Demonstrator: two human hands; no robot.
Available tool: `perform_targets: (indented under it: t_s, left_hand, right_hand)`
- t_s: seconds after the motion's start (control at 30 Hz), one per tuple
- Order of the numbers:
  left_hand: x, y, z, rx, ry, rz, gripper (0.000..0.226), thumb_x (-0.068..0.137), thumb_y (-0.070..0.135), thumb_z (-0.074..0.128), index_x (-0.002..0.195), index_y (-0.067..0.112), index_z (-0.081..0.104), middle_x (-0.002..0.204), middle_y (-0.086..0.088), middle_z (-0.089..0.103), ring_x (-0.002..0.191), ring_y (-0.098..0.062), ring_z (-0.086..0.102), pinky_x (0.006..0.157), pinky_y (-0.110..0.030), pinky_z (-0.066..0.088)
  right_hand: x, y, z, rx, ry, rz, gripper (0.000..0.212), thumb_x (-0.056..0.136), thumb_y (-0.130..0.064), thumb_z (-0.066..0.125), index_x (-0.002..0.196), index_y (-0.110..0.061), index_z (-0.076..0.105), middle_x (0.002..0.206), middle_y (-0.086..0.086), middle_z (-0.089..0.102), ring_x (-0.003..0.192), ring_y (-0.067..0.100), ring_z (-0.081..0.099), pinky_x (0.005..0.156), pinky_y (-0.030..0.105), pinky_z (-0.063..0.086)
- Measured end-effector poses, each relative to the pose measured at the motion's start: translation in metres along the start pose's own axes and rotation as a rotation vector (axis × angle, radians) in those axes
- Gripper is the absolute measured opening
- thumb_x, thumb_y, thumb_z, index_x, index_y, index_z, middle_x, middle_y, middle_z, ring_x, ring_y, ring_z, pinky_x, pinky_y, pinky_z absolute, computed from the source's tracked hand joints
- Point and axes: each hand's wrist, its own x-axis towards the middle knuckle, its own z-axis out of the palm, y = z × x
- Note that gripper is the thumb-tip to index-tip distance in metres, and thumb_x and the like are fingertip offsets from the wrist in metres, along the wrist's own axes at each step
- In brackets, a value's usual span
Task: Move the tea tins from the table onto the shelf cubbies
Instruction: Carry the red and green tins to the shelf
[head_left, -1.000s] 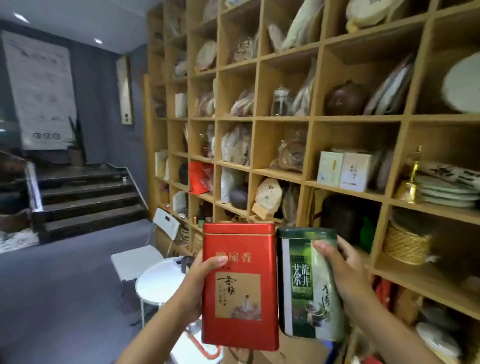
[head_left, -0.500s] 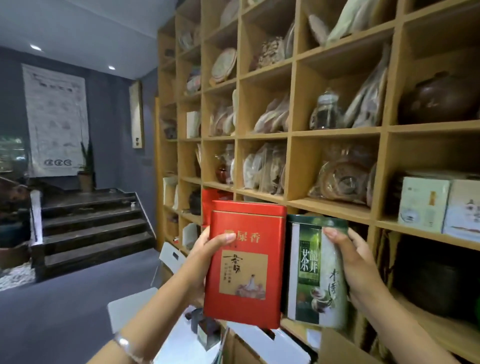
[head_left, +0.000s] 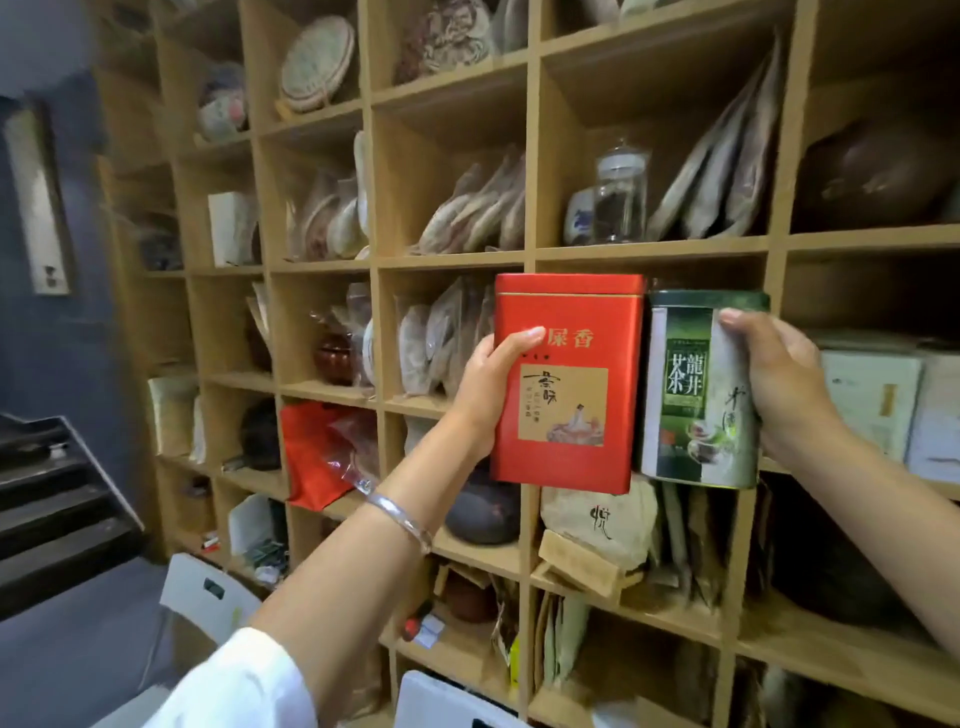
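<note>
Left hand (head_left: 491, 387) grips rectangular red metal tea tin (head_left: 566, 382) by its left edge, thumb across front. Right hand (head_left: 774, 379) wraps rounded green metal tea tin (head_left: 698, 389) from right side, fingertips on front near top. Both tins upright, side by side and nearly touching, raised before wooden shelf cubbies (head_left: 530, 249), not yet set inside. Labels face person; side grips likely leave bases free for sliding onto shelf board. Neighbouring cubbies crowded with wrapped tea cakes (head_left: 478, 213), glass jar (head_left: 621, 195).

- Red tea tin (head_left: 567, 382) with gold characters and a tan picture panel.
- Green tea tin (head_left: 698, 389) with white lettering and a teacup picture.
- Light tan wooden shelf (head_left: 530, 156).
- Silver bracelet (head_left: 400, 514).
- White sleeve (head_left: 234, 680).
</note>
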Motion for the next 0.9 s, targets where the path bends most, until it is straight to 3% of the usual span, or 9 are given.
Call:
perform_targets:
  t_s: [0.1, 0.2, 0.27, 0.37, 0.47, 0.57, 0.67, 0.8, 0.9]
  left_hand:
    - [0.044, -0.015, -0.016, -0.038, -0.073, -0.013, 0.075, 0.076, 0.047, 0.073, 0.134, 0.005, 0.051, 0.122, -0.022, 0.066, 0.11, -0.038, 0.066, 0.097, -0.054, 0.051]
    - [0.083, -0.03, -0.027, -0.08, -0.083, -0.057, 0.099, 0.067, 0.055, 0.081, 0.144, 0.008, 0.038, 0.123, -0.018, 0.066, 0.109, -0.035, 0.067, 0.098, -0.055, 0.05]
    - [0.103, -0.04, -0.03, -0.081, -0.106, -0.06, 0.1, 0.064, 0.057, 0.083, 0.141, 0.008, 0.042, 0.121, -0.017, 0.067, 0.107, -0.034, 0.068, 0.096, -0.055, 0.051]
    - [0.126, -0.058, -0.031, -0.115, -0.133, -0.062, 0.095, 0.062, 0.057, 0.083, 0.135, 0.008, 0.049, 0.116, -0.016, 0.07, 0.103, -0.033, 0.07, 0.095, -0.054, 0.052]
    - [0.14, -0.069, -0.026, -0.162, -0.14, -0.127, 0.108, 0.055, 0.06, 0.085, 0.14, 0.007, 0.045, 0.116, -0.015, 0.071, 0.1, -0.031, 0.071, 0.092, -0.051, 0.055]
    - [0.148, -0.079, -0.02, -0.162, -0.179, -0.111, 0.084, 0.063, 0.055, 0.08, 0.128, 0.007, 0.057, 0.11, -0.014, 0.073, 0.097, -0.03, 0.072, 0.091, -0.05, 0.056]
    - [0.152, -0.086, -0.014, -0.173, -0.163, -0.133, 0.104, 0.056, 0.062, 0.082, 0.138, 0.009, 0.046, 0.113, -0.013, 0.072, 0.098, -0.028, 0.072, 0.091, -0.05, 0.056]
    - [0.151, -0.093, -0.006, -0.133, -0.125, -0.091, 0.097, 0.057, 0.063, 0.08, 0.135, 0.015, 0.046, 0.114, -0.009, 0.071, 0.097, -0.024, 0.073, 0.088, -0.048, 0.057]
    - [0.152, -0.099, 0.002, -0.066, -0.056, -0.059, 0.101, 0.052, 0.074, 0.076, 0.133, 0.024, 0.044, 0.124, -0.005, 0.064, 0.105, -0.021, 0.068, 0.091, -0.046, 0.056]
  right_hand:
    - [0.019, 0.008, 0.014, -0.041, 0.099, -0.027, 0.009, 0.085, -0.028, 0.064, 0.088, -0.021, 0.06, 0.08, 0.001, 0.069, 0.062, 0.009, 0.068, 0.057, 0.024, 0.054]
    - [0.037, 0.02, 0.028, -0.076, 0.206, -0.042, 0.01, 0.087, -0.024, 0.063, 0.088, -0.021, 0.053, 0.079, 0.0, 0.063, 0.052, 0.001, 0.064, 0.047, 0.017, 0.05]
    - [0.047, 0.028, 0.034, -0.111, 0.223, -0.045, 0.015, 0.084, -0.027, 0.065, 0.09, -0.021, 0.053, 0.081, 0.002, 0.064, 0.056, 0.004, 0.065, 0.053, 0.022, 0.052]
    - [0.057, 0.037, 0.035, -0.169, 0.242, -0.041, 0.037, 0.074, -0.034, 0.066, 0.102, -0.015, 0.053, 0.086, 0.006, 0.064, 0.07, 0.016, 0.066, 0.062, 0.029, 0.054]
    - [0.066, 0.045, 0.033, -0.224, 0.287, -0.057, 0.043, 0.082, -0.027, 0.066, 0.118, -0.009, 0.05, 0.085, 0.003, 0.065, 0.069, 0.014, 0.066, 0.053, 0.022, 0.054]
    - [0.074, 0.05, 0.027, -0.274, 0.316, -0.095, 0.045, 0.088, -0.022, 0.062, 0.125, -0.003, 0.047, 0.081, 0.002, 0.066, 0.06, 0.006, 0.068, 0.049, 0.02, 0.053]
    - [0.077, 0.055, 0.02, -0.324, 0.329, -0.097, 0.048, 0.089, -0.024, 0.062, 0.127, -0.002, 0.045, 0.084, 0.002, 0.066, 0.062, 0.006, 0.068, 0.05, 0.02, 0.053]
    - [0.081, 0.065, 0.015, -0.365, 0.393, -0.127, 0.045, 0.088, -0.022, 0.064, 0.125, -0.004, 0.045, 0.092, 0.004, 0.064, 0.072, 0.011, 0.066, 0.058, 0.023, 0.053]
    - [0.082, 0.073, 0.013, -0.386, 0.429, -0.141, 0.05, 0.083, -0.029, 0.069, 0.122, -0.012, 0.044, 0.108, 0.012, 0.064, 0.09, 0.023, 0.067, 0.073, 0.037, 0.057]
